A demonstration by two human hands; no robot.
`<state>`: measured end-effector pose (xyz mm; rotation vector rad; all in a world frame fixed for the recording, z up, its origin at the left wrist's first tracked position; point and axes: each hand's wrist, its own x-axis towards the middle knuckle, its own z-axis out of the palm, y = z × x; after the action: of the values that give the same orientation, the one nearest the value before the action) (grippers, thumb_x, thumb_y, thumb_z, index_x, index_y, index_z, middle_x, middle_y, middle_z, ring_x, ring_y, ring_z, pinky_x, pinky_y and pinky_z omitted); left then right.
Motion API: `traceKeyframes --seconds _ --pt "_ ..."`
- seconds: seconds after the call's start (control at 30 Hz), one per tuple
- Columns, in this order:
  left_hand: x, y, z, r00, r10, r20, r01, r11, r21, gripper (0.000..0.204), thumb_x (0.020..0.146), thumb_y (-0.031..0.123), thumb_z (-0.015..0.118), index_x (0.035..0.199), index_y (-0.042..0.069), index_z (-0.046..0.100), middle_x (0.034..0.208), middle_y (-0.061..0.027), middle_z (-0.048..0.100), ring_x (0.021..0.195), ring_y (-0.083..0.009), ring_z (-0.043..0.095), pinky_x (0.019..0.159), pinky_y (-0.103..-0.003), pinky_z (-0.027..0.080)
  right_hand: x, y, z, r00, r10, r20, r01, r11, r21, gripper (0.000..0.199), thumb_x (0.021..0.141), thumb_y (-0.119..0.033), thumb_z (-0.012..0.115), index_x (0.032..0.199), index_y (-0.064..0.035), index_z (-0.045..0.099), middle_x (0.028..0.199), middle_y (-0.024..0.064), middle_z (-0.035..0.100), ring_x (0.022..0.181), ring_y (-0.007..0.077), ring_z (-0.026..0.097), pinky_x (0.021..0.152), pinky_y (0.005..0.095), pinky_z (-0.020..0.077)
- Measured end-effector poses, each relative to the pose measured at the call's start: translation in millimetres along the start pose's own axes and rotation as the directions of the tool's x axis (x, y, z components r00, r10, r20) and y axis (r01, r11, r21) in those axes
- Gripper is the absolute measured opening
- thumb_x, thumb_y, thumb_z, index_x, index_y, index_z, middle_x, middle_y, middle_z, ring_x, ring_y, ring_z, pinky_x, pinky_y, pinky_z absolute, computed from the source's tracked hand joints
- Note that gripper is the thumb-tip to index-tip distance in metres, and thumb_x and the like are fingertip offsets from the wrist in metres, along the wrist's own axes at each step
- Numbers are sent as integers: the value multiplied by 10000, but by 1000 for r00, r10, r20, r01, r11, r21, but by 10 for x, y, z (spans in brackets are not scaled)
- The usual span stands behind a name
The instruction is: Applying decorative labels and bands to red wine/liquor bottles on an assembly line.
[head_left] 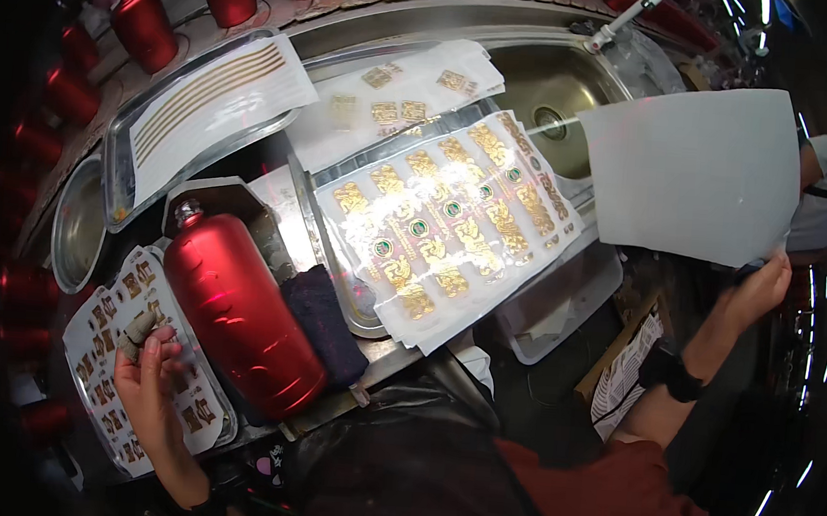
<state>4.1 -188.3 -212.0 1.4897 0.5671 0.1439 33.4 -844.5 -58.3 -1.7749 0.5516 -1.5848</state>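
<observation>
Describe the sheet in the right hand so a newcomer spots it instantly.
Find the metal sink. Just right of it, the right hand holds a pale sheet at its lower right corner. Unlike the gold-patterned sheet to its left, its visible face is blank.

My workbench (382,359): metal, with sink (550,109) set in at far right. On it, before me: one tray (365,328) bearing gold-patterned sheets (452,218). To my left: one tray (116,189) of brown-striped sheets (218,105); one tray (228,422) of brown-motif sheets (195,396); one dark cloth (323,324) beside one red bottle (238,303), lying, its support partly hidden.
</observation>
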Motion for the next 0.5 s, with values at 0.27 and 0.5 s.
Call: traceKeyframes --seconds 0.27,0.5 --pt "44 -10 34 999 18 32 -19 999 26 311 974 162 612 1234 2 554 1073 -97 681 856 -102 654 734 -216 517 343 954 -504 937 -315 153 347 773 -532 278 999 -224 504 1053 37 582 954 160 635 858 248 612 815 363 486" --pt "-44 -31 19 999 -10 33 7 996 88 337 966 203 635 1238 15 569 1079 -88 684 880 -95 636 727 -220 493 -714 3164 -515 966 176 187 2 722 -691 238 974 -182 470 1105 7 532 1070 294 626 1026 470 598 900 457 468"
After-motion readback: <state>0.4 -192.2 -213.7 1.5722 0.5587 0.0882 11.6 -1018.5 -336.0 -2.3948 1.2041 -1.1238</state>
